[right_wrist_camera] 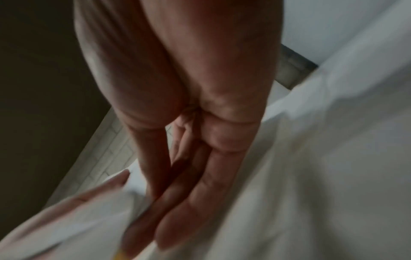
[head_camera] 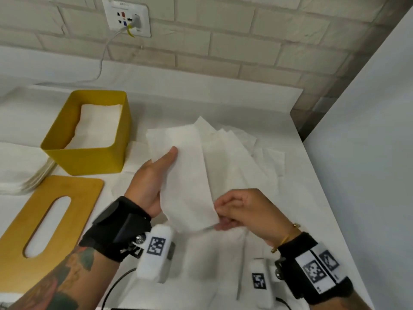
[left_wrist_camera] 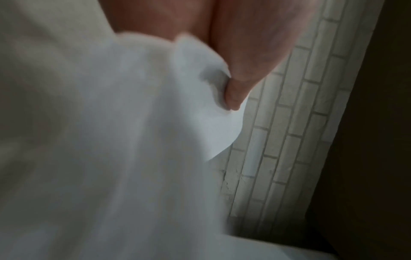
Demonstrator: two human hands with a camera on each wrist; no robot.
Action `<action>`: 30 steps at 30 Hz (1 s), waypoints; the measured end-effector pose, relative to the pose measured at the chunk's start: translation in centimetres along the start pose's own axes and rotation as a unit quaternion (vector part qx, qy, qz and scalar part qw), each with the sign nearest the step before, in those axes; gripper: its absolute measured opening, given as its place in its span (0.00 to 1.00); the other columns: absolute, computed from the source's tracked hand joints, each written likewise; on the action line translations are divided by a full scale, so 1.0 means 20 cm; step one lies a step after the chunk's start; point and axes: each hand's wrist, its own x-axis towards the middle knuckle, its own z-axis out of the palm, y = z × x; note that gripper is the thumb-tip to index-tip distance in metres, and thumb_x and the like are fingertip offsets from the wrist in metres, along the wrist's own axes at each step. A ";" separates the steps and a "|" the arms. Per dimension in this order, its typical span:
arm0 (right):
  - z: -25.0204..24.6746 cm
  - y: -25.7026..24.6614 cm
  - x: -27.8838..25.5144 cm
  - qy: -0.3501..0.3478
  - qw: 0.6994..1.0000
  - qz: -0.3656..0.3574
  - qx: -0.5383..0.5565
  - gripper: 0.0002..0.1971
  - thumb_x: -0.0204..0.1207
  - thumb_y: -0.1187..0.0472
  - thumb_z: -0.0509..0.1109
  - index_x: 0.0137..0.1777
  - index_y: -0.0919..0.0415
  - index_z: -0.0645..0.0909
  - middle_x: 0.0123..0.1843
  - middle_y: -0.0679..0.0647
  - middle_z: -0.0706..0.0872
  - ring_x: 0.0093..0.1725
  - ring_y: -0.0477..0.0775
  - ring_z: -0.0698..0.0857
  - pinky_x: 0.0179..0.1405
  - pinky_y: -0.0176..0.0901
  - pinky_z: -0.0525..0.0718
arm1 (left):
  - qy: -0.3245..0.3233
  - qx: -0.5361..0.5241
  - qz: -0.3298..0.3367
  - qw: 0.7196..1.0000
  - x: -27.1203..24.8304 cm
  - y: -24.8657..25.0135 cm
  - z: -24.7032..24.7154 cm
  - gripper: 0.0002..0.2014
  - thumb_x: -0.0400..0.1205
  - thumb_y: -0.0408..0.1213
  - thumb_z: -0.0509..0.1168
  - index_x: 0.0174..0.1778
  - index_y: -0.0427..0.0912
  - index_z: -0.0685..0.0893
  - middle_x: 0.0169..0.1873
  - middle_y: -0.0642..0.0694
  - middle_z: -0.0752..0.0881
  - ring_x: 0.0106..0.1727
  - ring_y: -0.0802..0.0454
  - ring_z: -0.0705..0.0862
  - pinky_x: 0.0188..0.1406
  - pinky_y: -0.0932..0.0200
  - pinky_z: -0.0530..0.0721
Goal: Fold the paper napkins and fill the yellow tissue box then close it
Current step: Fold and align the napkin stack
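Note:
A white paper napkin (head_camera: 185, 175) is held up above the table between both hands. My left hand (head_camera: 154, 175) holds its left edge, thumb on top, as the left wrist view shows with the thumb on the napkin (left_wrist_camera: 155, 123). My right hand (head_camera: 237, 211) pinches its lower right corner with curled fingers; the right wrist view is blurred, with fingers (right_wrist_camera: 189, 202) against white paper. The yellow tissue box (head_camera: 89, 157) stands open at the left with folded napkins (head_camera: 98, 124) inside. Its yellow slotted lid (head_camera: 26, 220) lies flat in front of it.
Loose unfolded napkins (head_camera: 241, 157) lie spread on the white table under the hands. A stack of napkins (head_camera: 22, 171) sits at the far left. A brick wall with a socket (head_camera: 126, 17) and cable is behind; a white panel (head_camera: 368, 130) borders the right.

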 end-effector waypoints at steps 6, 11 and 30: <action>-0.20 -0.10 0.00 0.075 0.959 -0.105 -0.251 0.06 0.80 0.64 0.76 0.52 0.53 0.90 0.46 0.47 0.93 0.45 0.45 0.90 0.49 0.33 0.84 | 0.011 -0.011 -0.021 1.000 0.01 0.02 -0.10 0.22 0.85 0.42 0.67 0.74 0.36 0.82 0.65 0.35 0.88 0.66 0.37 0.87 0.70 0.38 0.84; -0.18 -0.25 0.14 -0.005 0.841 -0.134 -0.524 0.17 0.85 0.54 0.69 0.73 0.42 0.78 0.72 0.40 0.79 0.78 0.44 0.68 0.79 0.44 0.59 | -0.009 0.015 -0.058 0.998 0.00 -0.04 -0.07 0.18 0.86 0.38 0.65 0.70 0.35 0.84 0.64 0.33 0.88 0.61 0.36 0.89 0.65 0.40 0.86; -0.26 -0.53 -0.01 -0.061 0.952 -0.300 -0.013 0.15 0.62 0.46 0.86 0.42 0.53 0.89 0.41 0.53 0.93 0.43 0.49 0.91 0.47 0.36 0.87 | 0.003 -0.032 -0.002 0.999 0.03 0.05 -0.06 0.15 0.90 0.41 0.61 0.68 0.38 0.84 0.58 0.37 0.92 0.54 0.42 0.93 0.45 0.50 0.92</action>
